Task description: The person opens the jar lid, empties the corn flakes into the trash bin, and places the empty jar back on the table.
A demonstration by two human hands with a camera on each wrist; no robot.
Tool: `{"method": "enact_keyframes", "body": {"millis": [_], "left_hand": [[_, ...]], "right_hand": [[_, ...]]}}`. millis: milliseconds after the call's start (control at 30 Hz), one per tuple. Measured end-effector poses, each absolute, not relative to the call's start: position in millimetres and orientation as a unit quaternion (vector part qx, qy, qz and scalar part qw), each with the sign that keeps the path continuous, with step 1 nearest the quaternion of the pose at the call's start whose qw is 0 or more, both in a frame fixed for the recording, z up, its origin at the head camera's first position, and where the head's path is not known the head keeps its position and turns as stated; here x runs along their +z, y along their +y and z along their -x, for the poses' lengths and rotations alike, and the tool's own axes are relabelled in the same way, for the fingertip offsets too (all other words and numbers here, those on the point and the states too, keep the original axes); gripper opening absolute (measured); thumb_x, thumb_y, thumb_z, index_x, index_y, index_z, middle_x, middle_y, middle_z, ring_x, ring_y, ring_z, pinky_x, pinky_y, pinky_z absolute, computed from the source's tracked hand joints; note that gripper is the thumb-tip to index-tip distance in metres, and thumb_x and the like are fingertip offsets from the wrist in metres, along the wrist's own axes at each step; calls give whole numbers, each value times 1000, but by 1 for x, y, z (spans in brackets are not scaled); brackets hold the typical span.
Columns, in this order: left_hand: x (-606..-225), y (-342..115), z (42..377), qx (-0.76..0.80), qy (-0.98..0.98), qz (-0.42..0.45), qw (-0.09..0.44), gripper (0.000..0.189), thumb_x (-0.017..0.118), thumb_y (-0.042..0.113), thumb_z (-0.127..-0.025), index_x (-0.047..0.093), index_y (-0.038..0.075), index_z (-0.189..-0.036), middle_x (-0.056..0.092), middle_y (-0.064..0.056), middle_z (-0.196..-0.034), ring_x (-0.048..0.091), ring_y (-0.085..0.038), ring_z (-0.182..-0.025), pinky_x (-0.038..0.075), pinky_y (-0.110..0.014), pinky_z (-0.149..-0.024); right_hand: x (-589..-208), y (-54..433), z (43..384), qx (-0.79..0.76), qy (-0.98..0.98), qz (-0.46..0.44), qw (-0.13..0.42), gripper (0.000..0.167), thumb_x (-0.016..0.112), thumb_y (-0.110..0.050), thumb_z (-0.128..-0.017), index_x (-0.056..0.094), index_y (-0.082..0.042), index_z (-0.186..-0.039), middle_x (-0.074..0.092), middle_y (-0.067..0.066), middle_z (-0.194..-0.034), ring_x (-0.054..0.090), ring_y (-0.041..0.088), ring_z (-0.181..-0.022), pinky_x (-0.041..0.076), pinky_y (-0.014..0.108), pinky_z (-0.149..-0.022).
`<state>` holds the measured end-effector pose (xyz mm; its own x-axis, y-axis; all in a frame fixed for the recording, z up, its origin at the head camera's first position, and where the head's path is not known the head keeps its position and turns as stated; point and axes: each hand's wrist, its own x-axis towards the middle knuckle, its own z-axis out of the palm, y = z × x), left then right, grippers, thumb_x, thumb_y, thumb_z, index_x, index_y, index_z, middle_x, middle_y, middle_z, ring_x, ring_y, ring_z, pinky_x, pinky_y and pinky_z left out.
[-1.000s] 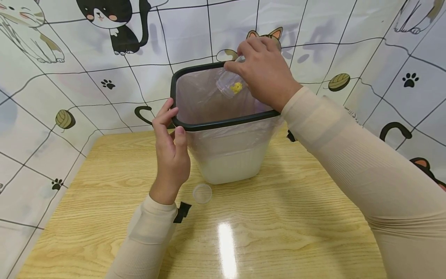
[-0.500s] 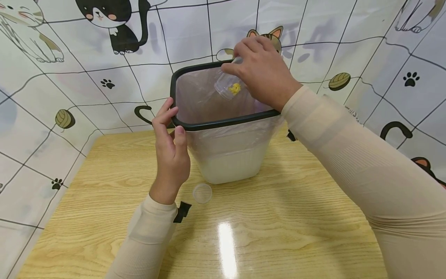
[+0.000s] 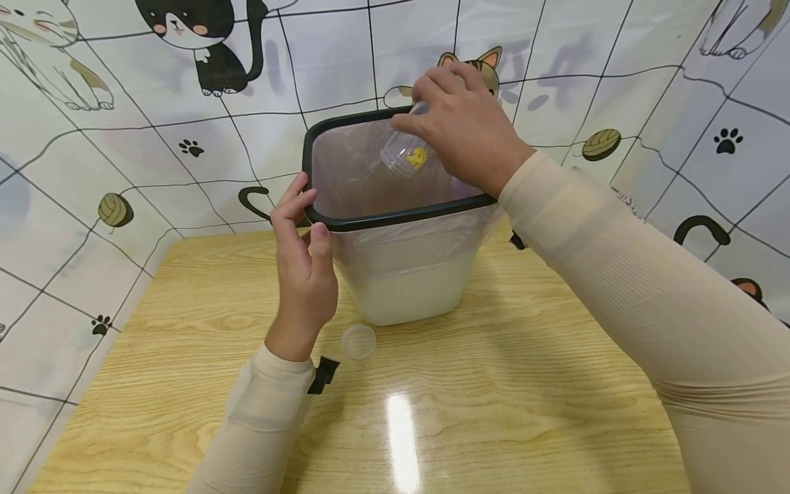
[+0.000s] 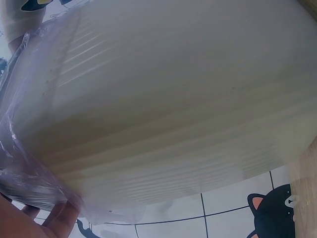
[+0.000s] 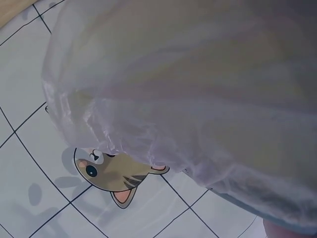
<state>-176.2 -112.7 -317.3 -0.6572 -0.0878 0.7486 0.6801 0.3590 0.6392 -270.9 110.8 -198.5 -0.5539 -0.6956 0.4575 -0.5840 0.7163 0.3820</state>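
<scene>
Tipping a clear cup point(image 3: 404, 152) — yellow scrap point(image 3: 417, 157) inside — mouth-down over a lined bin point(image 3: 395, 219) at the tabletop's point(image 3: 494, 384) far edge; right hand point(image 3: 465, 127) fingers wrapped round the cup. Left hand point(image 3: 302, 267) fingers pinching the bin's black rim. Clear lid point(image 3: 358, 342) near the bin's base. Risk — scrap sticking inside the cup, or cup slipping into the liner.
</scene>
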Motion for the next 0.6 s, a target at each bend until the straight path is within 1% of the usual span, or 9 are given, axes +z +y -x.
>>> {"method": "enact_keyframes", "body": {"millis": [133, 367, 500, 600], "left_hand": [[-317, -113, 176, -528, -741, 200, 363, 67, 34, 58, -103, 39, 0, -135, 33, -3, -159, 37, -14, -142, 48, -32, -102], [-317, -113, 176, -528, -740, 202, 364, 63, 35, 54, -103, 39, 0, -135, 33, -4, -159, 37, -17, -143, 48, -32, -101], [-317, -113, 177, -527, -741, 203, 363, 63, 34, 54, -103, 39, 0, -135, 33, -5, -159, 38, -20, -143, 48, -37, -100], [-317, -113, 176, -528, -742, 204, 360, 64, 34, 55, -103, 39, 0, -136, 32, -5, -160, 37, -20, -143, 48, -40, -101]], "right_hand": [[-199, 110, 271, -96, -873, -367, 306, 45, 55, 10, -94, 66, -20, -126, 58, 18, -124, 47, 36, -128, 27, 53, -118], [-197, 109, 270, -104, -876, -359, 305, 47, 56, 10, -94, 64, -21, -128, 56, 17, -132, 43, 37, -133, 24, 54, -119], [-197, 109, 269, -109, -875, -360, 306, 46, 58, 9, -93, 64, -21, -127, 56, 17, -133, 43, 36, -133, 26, 55, -118], [-197, 109, 269, -111, -873, -361, 308, 45, 58, 9, -93, 64, -21, -127, 57, 17, -132, 44, 36, -132, 28, 55, -116]]}}
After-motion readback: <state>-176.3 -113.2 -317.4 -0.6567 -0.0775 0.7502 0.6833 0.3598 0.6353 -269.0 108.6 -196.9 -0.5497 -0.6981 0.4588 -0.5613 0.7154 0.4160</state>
